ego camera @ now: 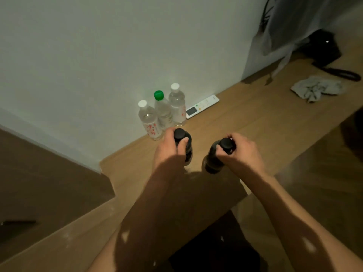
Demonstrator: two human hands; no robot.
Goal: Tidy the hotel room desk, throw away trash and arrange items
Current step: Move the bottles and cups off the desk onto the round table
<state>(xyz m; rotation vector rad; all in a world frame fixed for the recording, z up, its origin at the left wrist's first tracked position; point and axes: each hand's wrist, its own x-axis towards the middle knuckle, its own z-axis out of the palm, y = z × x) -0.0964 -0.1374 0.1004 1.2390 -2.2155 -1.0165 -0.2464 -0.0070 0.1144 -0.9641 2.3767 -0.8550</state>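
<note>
Dark bottles, one (186,149) in the left hand (169,148), one (215,160) in the right hand (241,152), fingers closed round each neck; arranging step, next standing them beside the water bottles (163,112) on the counter (245,122).

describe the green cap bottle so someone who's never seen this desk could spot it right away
Follow the white wall down to where it meets the wooden desk. Three clear water bottles stand there in a row, left of a white remote. The green cap bottle is the middle one; its neighbours have white caps.
</note>
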